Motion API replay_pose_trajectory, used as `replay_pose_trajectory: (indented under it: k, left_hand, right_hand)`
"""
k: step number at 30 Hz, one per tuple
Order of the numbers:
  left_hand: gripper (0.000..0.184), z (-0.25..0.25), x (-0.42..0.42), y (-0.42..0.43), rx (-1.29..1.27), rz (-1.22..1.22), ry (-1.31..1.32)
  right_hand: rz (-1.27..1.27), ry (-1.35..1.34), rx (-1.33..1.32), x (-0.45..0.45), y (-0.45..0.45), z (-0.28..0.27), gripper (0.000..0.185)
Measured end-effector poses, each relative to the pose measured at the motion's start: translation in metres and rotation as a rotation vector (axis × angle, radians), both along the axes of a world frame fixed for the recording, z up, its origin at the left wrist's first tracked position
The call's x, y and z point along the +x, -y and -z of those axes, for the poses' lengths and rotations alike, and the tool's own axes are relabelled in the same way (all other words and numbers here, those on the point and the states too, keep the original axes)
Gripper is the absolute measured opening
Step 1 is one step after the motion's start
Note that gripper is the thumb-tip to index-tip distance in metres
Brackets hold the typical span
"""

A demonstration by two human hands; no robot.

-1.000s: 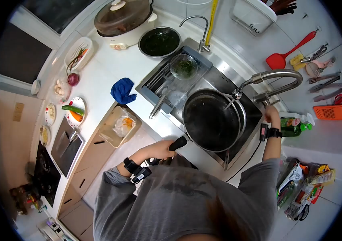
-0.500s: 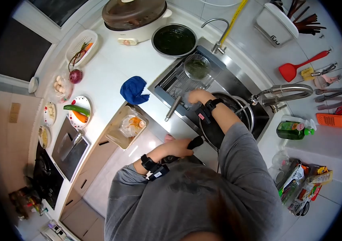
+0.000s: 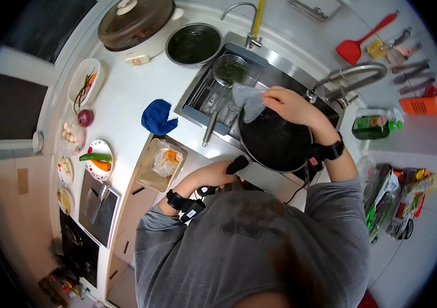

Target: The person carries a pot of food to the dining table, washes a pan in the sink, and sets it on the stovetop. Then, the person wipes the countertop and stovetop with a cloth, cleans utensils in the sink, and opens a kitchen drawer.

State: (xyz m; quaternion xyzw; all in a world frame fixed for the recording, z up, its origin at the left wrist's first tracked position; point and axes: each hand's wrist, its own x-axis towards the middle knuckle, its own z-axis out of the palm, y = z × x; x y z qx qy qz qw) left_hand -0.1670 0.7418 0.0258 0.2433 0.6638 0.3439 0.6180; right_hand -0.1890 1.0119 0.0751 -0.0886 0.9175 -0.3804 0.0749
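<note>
My left hand (image 3: 219,174) is closed around the black handle (image 3: 237,164) of a dark frying pan (image 3: 280,143). The pan is tilted over the sink, its dark inside facing up. Above the pan's far rim, my right hand (image 3: 291,105) pinches a grey mesh dishcloth (image 3: 249,100). The cloth hangs toward the pan's upper left rim. Beyond it, a strainer (image 3: 230,71) with green leafy bits sits on the grey drying rack (image 3: 190,110), its metal handle pointing toward me.
A faucet (image 3: 357,77) arches at the sink's right. A metal bowl (image 3: 193,44) of dark greens stands behind the rack. On the counter lie a blue cloth (image 3: 159,117) and a plate (image 3: 95,172) of vegetables. A scrap bin (image 3: 162,167) hangs at the counter edge.
My right hand has lifted from beside the rack and moved right, bringing the dishcloth over the pan. The pan now shows more of its inside. My left hand still grips the handle.
</note>
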Motion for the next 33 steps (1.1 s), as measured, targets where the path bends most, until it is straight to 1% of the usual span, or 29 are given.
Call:
replay_pose_trajectory:
  k: [1,3,4,5,7,9,10,11,13,14,16,17,19,20,21,23,24,25,26,27,29,31,32,33]
  left_hand:
    - [0.033,0.0,0.0,0.003,-0.007,0.023,0.0]
    - [0.032,0.001,0.002,0.006,-0.083,0.021,-0.106]
    - [0.03,-0.013,0.004,0.001,-0.162,0.071,-0.261]
    - [0.03,-0.01,0.009,0.002,-0.169,0.089,-0.258]
    - [0.022,-0.005,0.02,0.004,-0.158,0.145,-0.813]
    - [0.021,-0.007,0.028,0.003,-0.167,0.125,-0.817]
    - [0.022,-0.007,0.031,0.001,-0.215,0.096,-0.843]
    - [0.024,-0.007,0.035,-0.001,-0.261,0.062,-0.869]
    - [0.026,-0.009,0.039,-0.001,-0.281,0.043,-0.86]
    - [0.029,-0.009,0.039,0.0,-0.302,0.018,-0.851]
    - [0.029,0.0,0.043,0.005,-0.277,-0.002,-0.864]
    - [0.03,0.004,0.043,0.007,-0.258,-0.025,-0.869]
    - [0.029,0.0,0.042,0.007,-0.278,-0.011,-0.875]
    - [0.028,-0.002,0.041,0.008,-0.253,-0.001,-0.877]
    - [0.027,-0.001,0.04,0.009,-0.228,0.008,-0.878]
    - [0.026,0.005,0.039,0.013,-0.216,0.007,-0.883]
    - [0.026,0.008,0.039,0.015,-0.22,0.019,-0.872]
    - [0.026,0.011,0.039,0.015,-0.225,0.029,-0.859]
    - [0.026,0.013,0.04,0.016,-0.229,0.018,-0.851]
    - [0.027,0.014,0.041,0.017,-0.212,0.006,-0.855]
    - [0.029,0.016,0.042,0.018,-0.197,-0.009,-0.858]
    - [0.035,0.018,0.043,0.018,-0.222,0.011,-0.861]
    - [0.035,0.019,0.043,0.018,-0.222,0.014,-0.858]
    - [0.037,0.02,0.044,0.018,-0.235,0.006,-0.857]
  right_hand:
    - [0.097,0.092,-0.036,0.018,-0.008,-0.008,0.027]
    - [0.128,0.202,0.054,0.046,-0.026,-0.009,0.03]
    - [0.148,0.205,0.044,0.058,-0.034,-0.001,0.03]
    - [0.189,0.185,0.059,0.07,-0.04,0.013,0.032]
    - [0.233,0.171,0.068,0.082,-0.047,0.041,0.033]
    - [0.164,0.542,0.119,0.075,-0.059,0.07,0.035]
    - [0.078,0.584,0.175,0.073,-0.062,0.091,0.039]
    - [0.084,0.583,0.173,0.074,-0.063,0.116,0.039]
    - [0.047,0.341,0.227,0.075,-0.058,0.162,0.031]
    - [0.051,0.34,0.225,0.073,-0.053,0.173,0.031]
    - [0.046,0.461,0.513,0.059,-0.042,0.19,0.03]
    - [0.043,0.457,0.517,0.051,-0.04,0.197,0.03]
    - [0.364,0.43,0.489,0.034,-0.041,0.216,0.027]
    - [0.388,0.317,0.41,0.025,-0.046,0.231,0.021]
    - [0.382,0.317,0.416,0.015,-0.045,0.234,0.021]
    - [0.311,0.118,0.299,-0.003,-0.037,0.242,0.017]
    - [0.284,0.012,0.295,-0.011,-0.028,0.249,0.016]
    - [0.253,-0.094,0.287,-0.021,-0.013,0.241,0.015]
    - [0.304,-0.071,0.136,-0.02,0.002,0.234,0.018]
    - [0.261,-0.055,0.006,-0.024,0.013,0.234,0.024]
    - [0.1,-0.035,-0.136,-0.021,0.032,0.231,0.024]
    - [-0.033,0.003,-0.201,-0.005,0.047,0.213,0.026]
    - [-0.115,0.235,-0.267,0.005,0.052,0.183,0.028]
    - [-0.281,0.251,-0.243,0.017,0.053,0.18,0.029]
